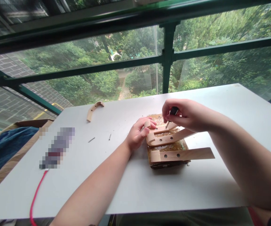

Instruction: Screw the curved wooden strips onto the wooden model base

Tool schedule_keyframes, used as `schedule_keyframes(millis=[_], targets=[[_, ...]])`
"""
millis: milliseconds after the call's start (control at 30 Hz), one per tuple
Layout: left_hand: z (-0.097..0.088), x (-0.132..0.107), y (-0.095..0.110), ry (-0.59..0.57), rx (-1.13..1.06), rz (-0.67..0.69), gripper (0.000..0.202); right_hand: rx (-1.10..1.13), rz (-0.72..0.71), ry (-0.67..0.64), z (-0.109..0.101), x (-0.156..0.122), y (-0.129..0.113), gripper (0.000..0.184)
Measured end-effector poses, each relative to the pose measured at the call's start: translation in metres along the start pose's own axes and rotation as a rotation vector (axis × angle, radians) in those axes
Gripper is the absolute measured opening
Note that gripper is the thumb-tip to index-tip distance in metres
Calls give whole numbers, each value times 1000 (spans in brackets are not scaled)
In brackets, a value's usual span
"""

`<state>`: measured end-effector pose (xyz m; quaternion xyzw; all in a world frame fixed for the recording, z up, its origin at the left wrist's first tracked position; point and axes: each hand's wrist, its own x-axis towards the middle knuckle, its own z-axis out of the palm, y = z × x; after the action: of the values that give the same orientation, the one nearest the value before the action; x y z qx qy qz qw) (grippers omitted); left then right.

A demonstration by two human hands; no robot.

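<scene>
My right hand (188, 113) is closed around the black handle of a screwdriver (173, 111). The screwdriver's shaft slants down to a screw in the farthest of three curved wooden hooks. My left hand (137, 134) pinches the curved left end of this far wooden hook (160, 129). Beneath it is a brown, tape-wrapped block (154, 148) dotted with small holes. The middle wooden hook (165, 139) and the near wooden hook (192, 154) lie across the same block, each with two dark screws in it. Part of the far hook's right end is hidden by my right hand.
Another curved wooden hook (92, 110) lies at the white table's (121, 188) back left. Two loose screws, one (91, 139) left of the other (110, 137), lie nearer. A pixelated object (58, 147) with a red cord (36, 191) sits left, beside a cardboard box (4, 175) holding blue cloth.
</scene>
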<state>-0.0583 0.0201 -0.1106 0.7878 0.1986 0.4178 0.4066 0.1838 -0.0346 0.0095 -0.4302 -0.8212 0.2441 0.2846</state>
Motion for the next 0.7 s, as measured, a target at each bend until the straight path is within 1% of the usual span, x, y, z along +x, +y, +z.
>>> schedule_keyframes(millis=[67, 167, 300, 433, 567, 600, 700], targets=[[0, 0, 0, 1, -1, -2, 37, 35, -27, -49, -1, -1, -2, 6], [0, -1, 0, 1, 13, -22, 39, 37, -20, -61, -5, -2, -4, 6], [0, -1, 0, 3, 13, -23, 39, 159, 19, -117, -11, -4, -4, 20], [0, -1, -1, 5, 4, -10, 36, 133, 96, -54, -10, -3, -2, 14], [0, -1, -1, -2, 15, -25, 37, 134, 116, -30, -6, 0, 2, 3], [0, -1, -1, -4, 17, -28, 37, 146, 117, -31, -6, 0, 3, 4], [0, -1, 0, -9, 19, -28, 38, 173, 118, -30, -5, 1, 4, 14]])
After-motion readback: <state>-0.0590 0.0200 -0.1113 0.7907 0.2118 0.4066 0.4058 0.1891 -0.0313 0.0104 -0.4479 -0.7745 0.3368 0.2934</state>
